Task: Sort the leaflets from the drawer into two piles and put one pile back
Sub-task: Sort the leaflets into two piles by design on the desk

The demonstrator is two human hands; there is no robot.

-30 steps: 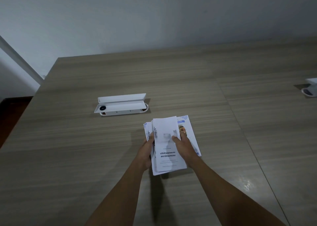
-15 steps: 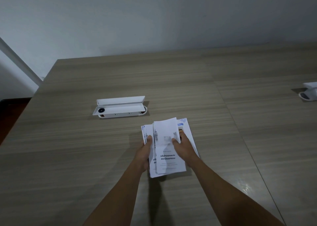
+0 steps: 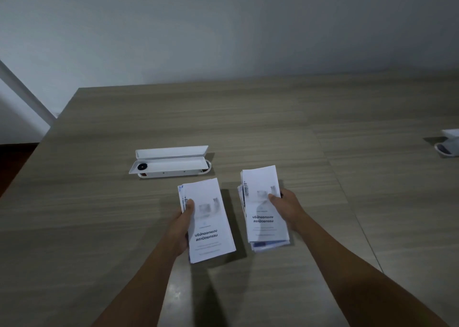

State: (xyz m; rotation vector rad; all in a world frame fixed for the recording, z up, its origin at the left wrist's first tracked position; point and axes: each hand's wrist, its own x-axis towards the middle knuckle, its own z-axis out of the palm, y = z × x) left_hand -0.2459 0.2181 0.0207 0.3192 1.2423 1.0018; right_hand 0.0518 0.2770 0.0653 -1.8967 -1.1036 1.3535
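Head view: both leaflet stacks (image 3: 211, 227) (image 3: 263, 202) bear blurred, seemingly Thai titles.

Each hand grips its own stack of leaflets above the wooden table (image 3: 99, 227): left hand (image 3: 182, 223) holds the left stack (image 3: 211, 230), right hand (image 3: 285, 208) the right stack (image 3: 263, 217), apart.

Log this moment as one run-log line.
stage: leaflets split in two | left hand: holds left stack | right hand: holds right stack | table: white case open | drawer: unseen
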